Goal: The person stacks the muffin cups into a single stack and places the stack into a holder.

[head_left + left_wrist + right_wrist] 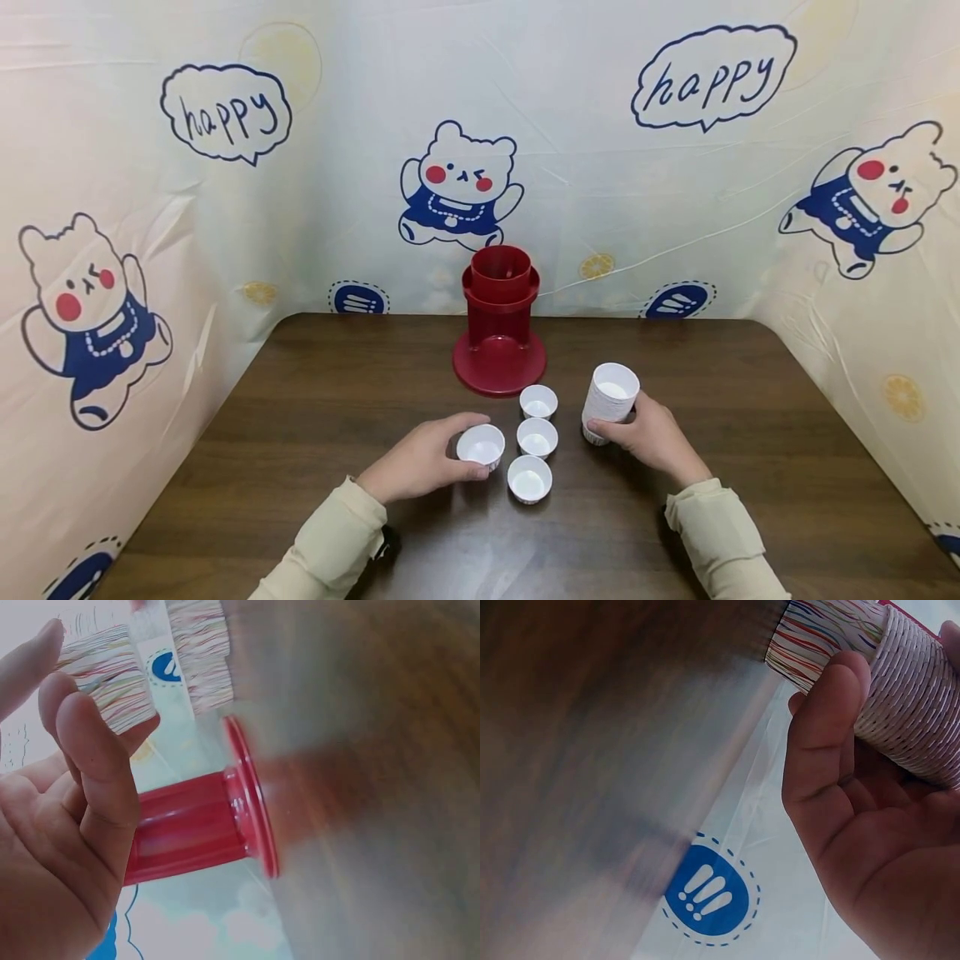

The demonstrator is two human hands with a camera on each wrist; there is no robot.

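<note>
My left hand (416, 460) grips a small white paper baking cup (481, 447) between thumb and fingers, its mouth facing up. Coloured streaks run down the pleated side of this cup in the left wrist view. To its right, three like cups stand in a column: a far cup (537, 403), a middle cup (537, 438) and a near cup (529, 481). My right hand (663, 437) wraps round a tall stack of nested baking cups (915, 697), with many rolled rims showing one above another. The stack stands upright, tilted slightly, right of the column.
A red plastic stand (500, 354) with a round base and an open tube on top stands behind the cups, near the back of the brown wooden table (337, 392). A printed cloth (570, 183) with cartoon bears hangs round the table's back and sides.
</note>
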